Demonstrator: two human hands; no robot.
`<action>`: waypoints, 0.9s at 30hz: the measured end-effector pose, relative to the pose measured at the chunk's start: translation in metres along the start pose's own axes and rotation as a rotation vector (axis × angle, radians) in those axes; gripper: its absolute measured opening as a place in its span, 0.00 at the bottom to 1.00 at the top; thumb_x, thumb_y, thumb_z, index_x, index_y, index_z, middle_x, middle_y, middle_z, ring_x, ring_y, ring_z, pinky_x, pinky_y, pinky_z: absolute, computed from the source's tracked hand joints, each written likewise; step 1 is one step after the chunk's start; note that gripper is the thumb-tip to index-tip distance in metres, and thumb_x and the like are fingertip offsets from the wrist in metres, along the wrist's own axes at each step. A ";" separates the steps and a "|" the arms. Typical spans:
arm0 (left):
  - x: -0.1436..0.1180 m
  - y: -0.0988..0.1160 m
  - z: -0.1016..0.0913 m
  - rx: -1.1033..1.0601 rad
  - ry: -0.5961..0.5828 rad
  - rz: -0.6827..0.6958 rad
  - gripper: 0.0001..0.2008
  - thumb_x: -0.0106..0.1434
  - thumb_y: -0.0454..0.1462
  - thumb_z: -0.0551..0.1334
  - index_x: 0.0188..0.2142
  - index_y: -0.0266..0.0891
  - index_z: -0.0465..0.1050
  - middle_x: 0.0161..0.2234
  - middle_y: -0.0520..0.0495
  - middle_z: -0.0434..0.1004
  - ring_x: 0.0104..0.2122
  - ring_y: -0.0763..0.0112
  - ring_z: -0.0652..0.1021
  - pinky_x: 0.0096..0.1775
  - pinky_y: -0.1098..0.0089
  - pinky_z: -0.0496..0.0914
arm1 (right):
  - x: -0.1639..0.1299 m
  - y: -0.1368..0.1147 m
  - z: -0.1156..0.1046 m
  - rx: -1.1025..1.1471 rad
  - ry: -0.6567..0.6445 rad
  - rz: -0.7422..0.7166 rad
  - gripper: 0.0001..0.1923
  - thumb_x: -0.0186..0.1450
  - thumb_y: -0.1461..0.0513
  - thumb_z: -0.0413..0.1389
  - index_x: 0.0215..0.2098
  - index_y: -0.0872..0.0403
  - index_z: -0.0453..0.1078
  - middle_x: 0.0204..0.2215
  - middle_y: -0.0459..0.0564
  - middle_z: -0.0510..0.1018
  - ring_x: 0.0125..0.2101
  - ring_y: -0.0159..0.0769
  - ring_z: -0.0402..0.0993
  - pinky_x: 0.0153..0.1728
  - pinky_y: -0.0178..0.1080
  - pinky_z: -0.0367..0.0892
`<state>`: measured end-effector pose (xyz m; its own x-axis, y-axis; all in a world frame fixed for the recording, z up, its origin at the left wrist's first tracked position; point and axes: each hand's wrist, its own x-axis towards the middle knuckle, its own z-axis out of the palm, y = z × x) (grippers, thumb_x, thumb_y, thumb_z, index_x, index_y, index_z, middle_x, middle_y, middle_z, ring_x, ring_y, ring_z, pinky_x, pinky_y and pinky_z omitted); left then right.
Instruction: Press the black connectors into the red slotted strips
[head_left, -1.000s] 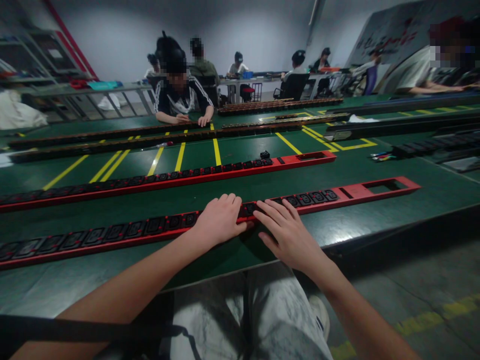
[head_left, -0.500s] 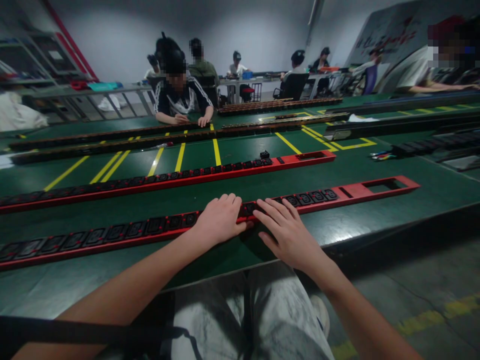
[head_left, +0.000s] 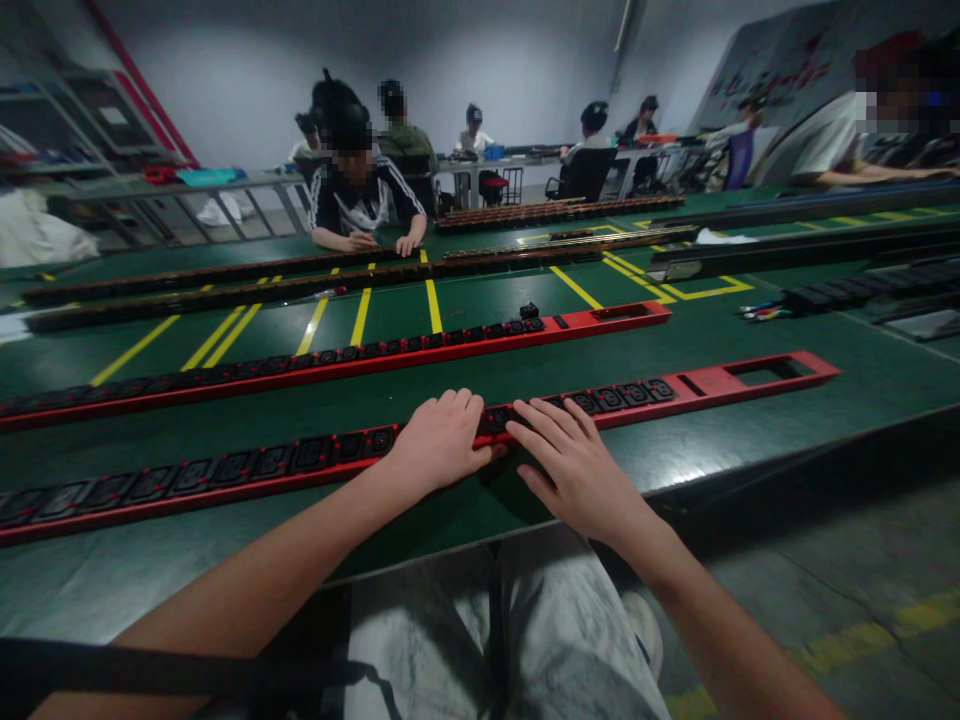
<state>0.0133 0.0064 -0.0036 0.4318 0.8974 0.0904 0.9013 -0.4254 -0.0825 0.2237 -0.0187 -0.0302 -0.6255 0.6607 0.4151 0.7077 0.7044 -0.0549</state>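
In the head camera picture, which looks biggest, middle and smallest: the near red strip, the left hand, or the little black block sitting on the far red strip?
1. Near red strip
2. Left hand
3. Little black block, though it is farther away, so nearness exaggerates the gap.

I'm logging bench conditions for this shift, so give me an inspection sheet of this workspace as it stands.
Surface: green table with yellow lines.
Job's things: near red socket strip under both hands; its right end has an unfilled cutout.
Clutter: second red strip behind, loose black socket on it; darker strips farther back.
Hands: left hand and right hand rest flat on the near strip.
Cables: nothing seen.
Surroundings: seated people at tables behind.
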 end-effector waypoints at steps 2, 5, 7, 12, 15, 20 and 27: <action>0.000 0.000 0.000 -0.001 0.003 -0.001 0.22 0.63 0.54 0.56 0.42 0.38 0.67 0.40 0.42 0.72 0.41 0.57 0.74 0.40 0.60 0.71 | 0.000 0.000 0.000 -0.001 0.000 -0.002 0.22 0.70 0.59 0.50 0.61 0.53 0.65 0.65 0.51 0.62 0.65 0.46 0.53 0.66 0.57 0.45; 0.001 0.000 0.001 0.002 0.011 -0.001 0.21 0.63 0.54 0.56 0.42 0.38 0.67 0.40 0.42 0.72 0.41 0.57 0.74 0.40 0.60 0.71 | 0.000 0.001 0.000 0.000 -0.004 -0.004 0.22 0.70 0.59 0.49 0.61 0.52 0.65 0.65 0.50 0.62 0.65 0.46 0.54 0.66 0.57 0.44; 0.001 0.000 0.001 0.002 0.010 -0.002 0.21 0.63 0.54 0.56 0.42 0.38 0.67 0.40 0.42 0.72 0.41 0.57 0.74 0.40 0.60 0.71 | 0.000 0.001 0.001 -0.001 0.001 -0.003 0.22 0.70 0.59 0.49 0.62 0.52 0.64 0.66 0.50 0.62 0.65 0.46 0.54 0.66 0.57 0.44; 0.000 0.000 0.000 0.003 0.015 0.006 0.22 0.64 0.54 0.55 0.41 0.37 0.67 0.40 0.42 0.72 0.41 0.56 0.74 0.39 0.59 0.71 | 0.001 0.001 0.001 0.000 0.007 -0.007 0.23 0.69 0.59 0.50 0.62 0.52 0.63 0.65 0.50 0.63 0.65 0.45 0.54 0.66 0.57 0.45; 0.000 0.000 0.000 0.007 0.012 0.007 0.21 0.64 0.54 0.56 0.41 0.38 0.67 0.40 0.42 0.72 0.41 0.56 0.74 0.40 0.60 0.71 | 0.000 0.001 0.002 0.004 0.007 -0.010 0.23 0.69 0.60 0.50 0.62 0.52 0.63 0.65 0.50 0.62 0.65 0.46 0.54 0.66 0.58 0.45; 0.000 0.000 0.000 -0.002 -0.007 -0.011 0.22 0.63 0.54 0.57 0.42 0.38 0.67 0.41 0.42 0.72 0.42 0.57 0.74 0.41 0.61 0.71 | 0.000 0.001 0.002 0.006 0.002 -0.011 0.23 0.69 0.59 0.50 0.62 0.53 0.64 0.65 0.50 0.62 0.65 0.46 0.54 0.66 0.58 0.45; 0.000 0.001 -0.003 -0.007 -0.021 -0.010 0.20 0.63 0.52 0.57 0.42 0.38 0.67 0.41 0.41 0.73 0.42 0.57 0.74 0.41 0.61 0.71 | 0.001 0.001 0.001 0.013 0.003 -0.004 0.23 0.69 0.60 0.50 0.61 0.51 0.65 0.66 0.51 0.62 0.65 0.46 0.54 0.65 0.58 0.46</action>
<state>0.0144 0.0059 -0.0011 0.4220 0.9039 0.0699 0.9058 -0.4171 -0.0743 0.2233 -0.0175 -0.0311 -0.6274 0.6567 0.4185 0.7006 0.7106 -0.0647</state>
